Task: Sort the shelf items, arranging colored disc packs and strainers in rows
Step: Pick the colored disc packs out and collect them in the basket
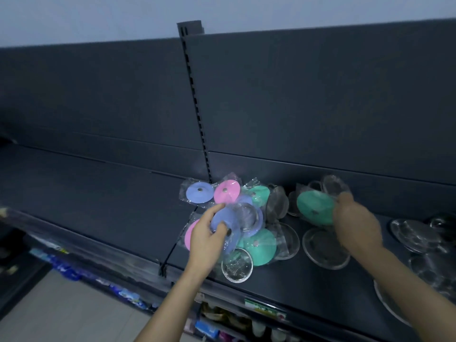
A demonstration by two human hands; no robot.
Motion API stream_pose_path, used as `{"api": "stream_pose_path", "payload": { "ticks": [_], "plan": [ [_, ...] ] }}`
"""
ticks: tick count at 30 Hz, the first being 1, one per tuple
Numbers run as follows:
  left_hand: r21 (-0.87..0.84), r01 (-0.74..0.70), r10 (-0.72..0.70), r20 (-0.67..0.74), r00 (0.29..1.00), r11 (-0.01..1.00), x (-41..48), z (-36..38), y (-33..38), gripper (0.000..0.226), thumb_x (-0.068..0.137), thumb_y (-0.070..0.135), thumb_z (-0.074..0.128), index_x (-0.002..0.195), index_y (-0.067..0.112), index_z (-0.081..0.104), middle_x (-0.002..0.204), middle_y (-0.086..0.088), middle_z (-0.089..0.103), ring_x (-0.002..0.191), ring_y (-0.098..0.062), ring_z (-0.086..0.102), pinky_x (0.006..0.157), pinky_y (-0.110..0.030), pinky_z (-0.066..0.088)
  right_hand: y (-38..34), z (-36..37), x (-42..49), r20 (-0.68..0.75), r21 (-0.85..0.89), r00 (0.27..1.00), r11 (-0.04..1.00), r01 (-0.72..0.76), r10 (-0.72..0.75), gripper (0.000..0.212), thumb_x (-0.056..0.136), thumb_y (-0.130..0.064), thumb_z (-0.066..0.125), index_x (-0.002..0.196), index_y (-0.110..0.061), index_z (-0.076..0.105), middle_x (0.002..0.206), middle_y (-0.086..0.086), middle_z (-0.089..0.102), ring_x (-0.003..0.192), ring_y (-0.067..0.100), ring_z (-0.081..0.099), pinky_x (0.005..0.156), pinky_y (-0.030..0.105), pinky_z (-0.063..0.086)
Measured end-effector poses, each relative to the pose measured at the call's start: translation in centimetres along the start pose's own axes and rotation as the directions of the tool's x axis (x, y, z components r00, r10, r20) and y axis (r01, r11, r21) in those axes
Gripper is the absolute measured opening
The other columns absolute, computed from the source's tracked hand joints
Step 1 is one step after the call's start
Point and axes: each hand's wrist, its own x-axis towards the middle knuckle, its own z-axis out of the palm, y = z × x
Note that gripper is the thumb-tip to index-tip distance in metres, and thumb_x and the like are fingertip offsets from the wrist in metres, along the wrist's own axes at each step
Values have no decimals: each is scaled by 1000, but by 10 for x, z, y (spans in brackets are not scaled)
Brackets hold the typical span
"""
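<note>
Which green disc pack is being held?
The green disc pack gripped by the right hand; the rear green pack and front green pack lie unheld.

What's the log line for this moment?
left hand: grips wrapped blue round disc pack | right hand: holds wrapped teal round disc pack | rows: not formed

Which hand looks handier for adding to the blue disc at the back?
Left, probably: the left hand grips a blue disc pack just in front of the back blue disc. The right hand holds a green disc pack farther off.
</note>
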Motion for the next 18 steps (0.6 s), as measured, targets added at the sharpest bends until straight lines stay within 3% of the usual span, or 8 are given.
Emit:
{"api": "stream_pose_path", "payload": {
  "ticks": [2, 5, 8, 10, 14, 16, 18],
  "plan": [
    [3, -34, 34, -22, 999, 999, 5, -10, -1, 42, 73, 18, 49, 110, 34, 62, 99, 28, 66, 80, 9, 61, 74, -12, 49, -5, -6, -1, -68, 161, 998, 987, -5, 16, 4, 90, -1, 48, 91, 1, 45, 66, 20, 58, 53, 27, 49, 48, 32, 34],
    [38, -85, 87, -73, 994, 996, 16, -25, -4, 39, 76, 16, 50, 107, 37, 61, 93, 35, 64, 77, 9, 58, 68, -2, 42, -14, -15, -2, -97, 424, 989, 904, -60, 111, 11, 94, -9, 43, 87, -2, 47, 68, 15, 54, 60, 31, 52, 54, 35, 41],
    [232, -186, 208, -73, 975, 955, 28, -40, -13, 42, 84, 8, 49, 122, 22, 59, 100, 27, 64, 74, -4, 54, 68, -9, 42, -21, -22, -5, -85, 546, 981, 832, -103, 177, 12, 93, -9, 44, 87, -1, 51, 73, 15, 54, 67, 31, 52, 59, 34, 38],
    [420, -277, 292, 30, 956, 864, 36, -47, -22, 44, 87, 0, 46, 126, 17, 55, 109, 7, 66, 83, -15, 59, 72, -18, 42, -24, -23, -5, -81, 592, 970, 794, -136, 227, 13, 93, -9, 45, 87, 0, 52, 76, 14, 54, 71, 29, 50, 61, 33, 34],
    [601, -307, 186, 256, 949, 738, 46, -52, -49, 43, 89, 3, 46, 130, 16, 51, 109, -9, 63, 97, -29, 58, 75, -33, 45, -31, -21, -7, -44, 704, 939, 678, -213, 341, 16, 90, -10, 46, 82, 0, 56, 75, 10, 55, 65, 22, 45, 51, 29, 28],
    [647, -302, 101, 329, 939, 700, 48, -50, -66, 39, 93, 17, 49, 132, 17, 48, 124, -8, 58, 114, -29, 51, 89, -39, 45, -36, -19, -11, 6, 795, 913, 551, -251, 407, 15, 88, -10, 48, 80, 0, 56, 72, 8, 55, 59, 17, 43, 50, 27, 32],
    [700, -258, -41, 380, 924, 666, 49, -48, -81, 59, 90, 35, 56, 143, 19, 34, 148, -3, 38, 134, -25, 35, 106, -46, 34, -40, -16, -14, 55, 859, 899, 438, -265, 435, 14, 86, -9, 50, 80, 2, 57, 69, 6, 54, 60, 17, 44, 53, 28, 34]
  ]
}}
